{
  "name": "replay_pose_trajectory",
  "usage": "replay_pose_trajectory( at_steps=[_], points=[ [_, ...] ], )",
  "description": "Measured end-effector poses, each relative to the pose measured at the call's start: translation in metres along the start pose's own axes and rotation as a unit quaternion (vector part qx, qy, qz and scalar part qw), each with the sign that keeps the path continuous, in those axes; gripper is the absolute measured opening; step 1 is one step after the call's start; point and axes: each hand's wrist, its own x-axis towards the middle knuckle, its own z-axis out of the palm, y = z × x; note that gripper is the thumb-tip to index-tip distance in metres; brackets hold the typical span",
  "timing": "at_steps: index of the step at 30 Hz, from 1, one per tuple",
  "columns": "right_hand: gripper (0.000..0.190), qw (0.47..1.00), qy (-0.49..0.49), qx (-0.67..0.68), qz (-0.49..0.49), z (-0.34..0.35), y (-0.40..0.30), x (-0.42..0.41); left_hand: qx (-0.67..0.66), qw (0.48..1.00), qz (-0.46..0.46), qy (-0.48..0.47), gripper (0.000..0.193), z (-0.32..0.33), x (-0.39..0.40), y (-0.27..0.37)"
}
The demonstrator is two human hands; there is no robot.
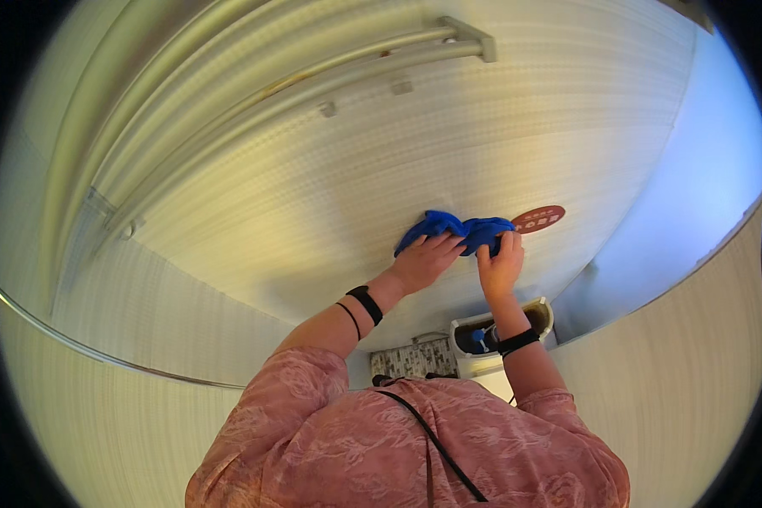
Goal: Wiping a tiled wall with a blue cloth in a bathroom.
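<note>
Both hands are on a blue cloth (482, 233) against a pale, finely striped wall (330, 209). My left hand (424, 263) lies over the cloth's left part, its fingertips partly buried in the folds. At the cloth's right end, the thumb and fingers of my right hand (503, 263) grip a bunched edge. A red oval sticker (540, 219) with white writing is on the wall, just right of the cloth. Below my right hand stands a white toilet tank (549, 311) without its lid, and a blue fitting (478, 335) shows inside; my right forearm hides part of it.
A metal towel rack (413, 60) runs along the upper wall, and small wall hooks (401, 86) sit beneath it. A chrome rail (101, 355) curves along the left. At right is a bluish, brightly lit panel (692, 171). Mosaic-patterned tile (413, 359) shows low down beside the tank.
</note>
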Motion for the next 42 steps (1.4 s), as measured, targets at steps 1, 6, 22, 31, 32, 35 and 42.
replay_pose_trajectory(
  at_steps=[1,6,22,31,32,35,42],
  points=[
    [0.03,1.0,-0.004,0.005,-0.002,0.005,-0.008,-0.005,0.002,1.0,-0.006,-0.002,0.044,-0.002,-0.01,-0.005],
    [0.034,0.997,-0.06,0.045,-0.021,0.021,-0.055,-0.022,0.084,0.992,-0.029,0.085,0.034,-0.01,-0.068,-0.025],
    [0.029,0.961,-0.182,0.075,-0.195,0.08,-0.186,-0.083,0.124,0.966,-0.172,0.146,0.019,-0.035,-0.248,-0.072],
    [0.03,0.941,-0.184,0.133,-0.253,0.117,-0.299,-0.086,0.081,0.9,-0.33,0.274,0.024,-0.091,-0.309,-0.118],
    [0.031,0.94,-0.168,0.139,-0.263,0.123,-0.312,-0.09,0.077,0.896,-0.339,0.276,0.024,-0.09,-0.315,-0.119],
    [0.033,0.937,-0.17,0.137,-0.274,0.139,-0.324,-0.11,0.052,0.854,-0.403,0.326,0.023,-0.075,-0.321,-0.119],
    [0.026,0.894,-0.319,-0.01,-0.315,0.183,-0.27,-0.169,-0.054,0.791,-0.525,0.308,0.026,0.027,-0.36,-0.076]
  ],
)
